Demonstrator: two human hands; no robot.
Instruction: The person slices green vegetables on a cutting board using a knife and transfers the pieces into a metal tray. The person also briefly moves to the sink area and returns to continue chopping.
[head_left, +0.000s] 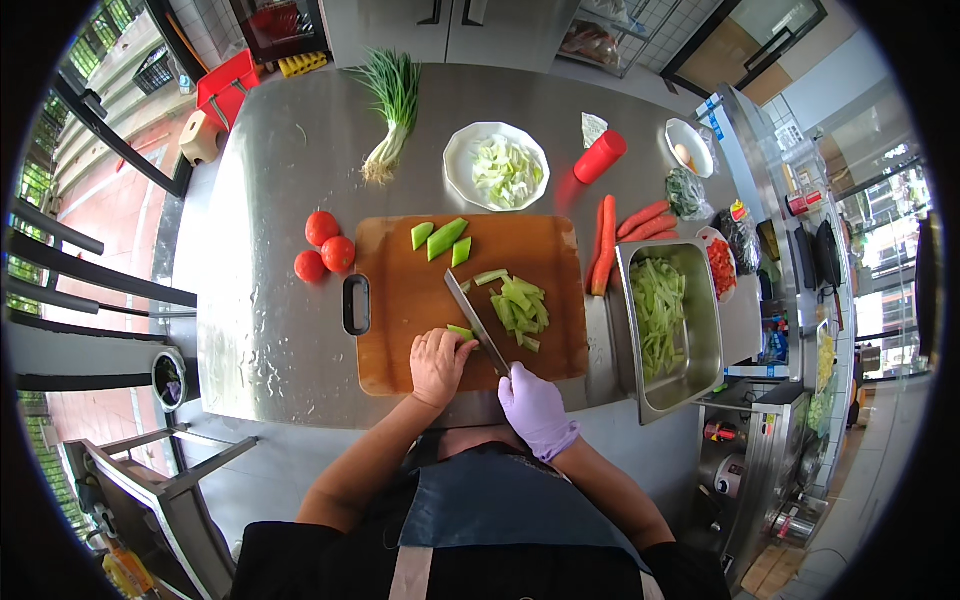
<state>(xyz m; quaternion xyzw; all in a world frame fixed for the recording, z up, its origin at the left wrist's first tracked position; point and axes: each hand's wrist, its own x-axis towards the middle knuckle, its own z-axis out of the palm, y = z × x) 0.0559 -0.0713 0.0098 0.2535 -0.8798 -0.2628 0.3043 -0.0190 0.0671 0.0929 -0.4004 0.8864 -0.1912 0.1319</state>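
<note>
On a brown cutting board (397, 300), my bare left hand (439, 366) presses a green vegetable piece (460, 332) down with its fingertips. My right hand (534, 409), in a purple glove, grips the handle of a kitchen knife (478, 324). The blade lies just right of the held piece. A pile of pale green cut strips (520, 307) sits to the right of the blade. Several larger diagonal-cut green chunks (448, 238) rest near the board's far edge. More green strips (657, 311) fill part of a steel pan (712, 330) at the right.
Tomatoes (338, 254) lie left of the board, scallions (395, 112) beyond it. A white plate (456, 180) holds chopped pale leaves. Carrots (604, 244) and a red cylindrical container (600, 157) stand or lie towards the right, near a bowl of chopped red vegetable (721, 268).
</note>
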